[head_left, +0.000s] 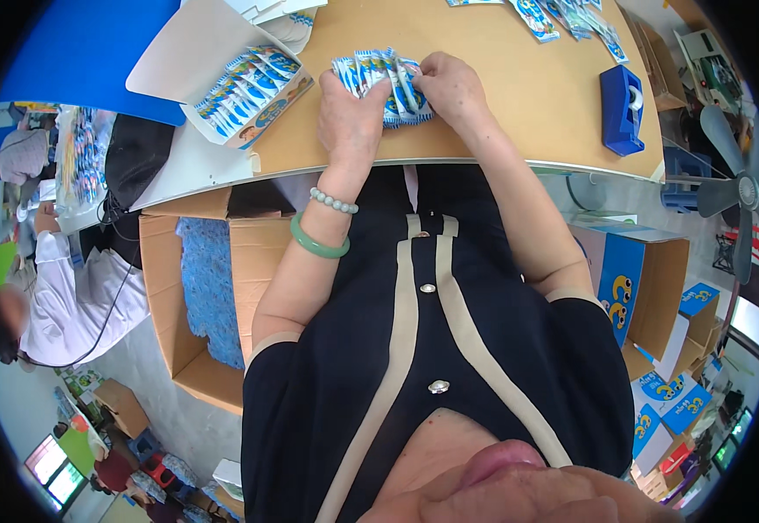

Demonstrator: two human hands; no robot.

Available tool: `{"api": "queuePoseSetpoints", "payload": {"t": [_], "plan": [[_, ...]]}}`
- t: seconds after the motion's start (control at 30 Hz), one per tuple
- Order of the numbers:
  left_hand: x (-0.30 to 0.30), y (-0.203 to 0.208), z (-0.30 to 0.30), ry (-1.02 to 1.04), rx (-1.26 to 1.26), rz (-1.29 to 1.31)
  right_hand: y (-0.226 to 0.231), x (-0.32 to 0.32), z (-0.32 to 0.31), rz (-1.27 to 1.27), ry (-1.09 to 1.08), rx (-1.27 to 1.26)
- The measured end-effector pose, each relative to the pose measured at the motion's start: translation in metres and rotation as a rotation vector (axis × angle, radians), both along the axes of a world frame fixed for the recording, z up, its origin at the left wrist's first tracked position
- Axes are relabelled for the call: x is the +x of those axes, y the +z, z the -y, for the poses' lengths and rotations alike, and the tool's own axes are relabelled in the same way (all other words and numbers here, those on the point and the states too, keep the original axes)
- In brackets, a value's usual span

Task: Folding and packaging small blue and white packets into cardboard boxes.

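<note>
A row of small blue-and-white sachets (pixel 392 91) stands on the tan tabletop between my two hands. My left hand (pixel 350 118) is closed round the left end of the row, thumb across the front. At the right end my right hand (pixel 453 91) pinches the edge of a sachet, its fingers bent. To the left of my left hand, an open white carton (pixel 270 113) with its lid folded back holds several like sachets (pixel 247 91), set upright in a row.
A blue tape dispenser (pixel 622 112) stands near the table's right edge. More sachets (pixel 571 17) lie at the far right, and flat white cartons (pixel 288 22) at the far left. Below the table are a brown box with blue contents (pixel 209 292) and a fan (pixel 741 192).
</note>
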State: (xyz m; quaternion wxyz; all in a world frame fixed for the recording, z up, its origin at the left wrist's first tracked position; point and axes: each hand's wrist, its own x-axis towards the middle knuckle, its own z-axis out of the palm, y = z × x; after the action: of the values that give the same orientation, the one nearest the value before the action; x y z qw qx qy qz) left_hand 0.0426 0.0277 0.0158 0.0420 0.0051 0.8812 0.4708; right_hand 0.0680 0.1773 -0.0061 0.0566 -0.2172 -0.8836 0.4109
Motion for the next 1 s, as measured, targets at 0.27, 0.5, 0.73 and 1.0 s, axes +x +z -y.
{"api": "queuePoseSetpoints", "payload": {"t": [0.27,0.5,0.73,1.0], "plan": [[0.008,0.014,-0.013,-0.077,-0.064,-0.046,0.015,0.019,0.022,-0.084,0.031,0.424],[0.005,-0.003,-0.008,-0.038,-0.028,-0.035,-0.006,-0.004,-0.083,-0.414,-0.017,0.424],[0.005,-0.004,-0.011,-0.041,-0.025,-0.001,0.008,-0.042,-0.176,0.084,-0.146,0.876],[0.007,0.0,-0.007,-0.031,-0.08,-0.001,0.01,-0.062,-0.154,-0.426,0.146,0.721]]}}
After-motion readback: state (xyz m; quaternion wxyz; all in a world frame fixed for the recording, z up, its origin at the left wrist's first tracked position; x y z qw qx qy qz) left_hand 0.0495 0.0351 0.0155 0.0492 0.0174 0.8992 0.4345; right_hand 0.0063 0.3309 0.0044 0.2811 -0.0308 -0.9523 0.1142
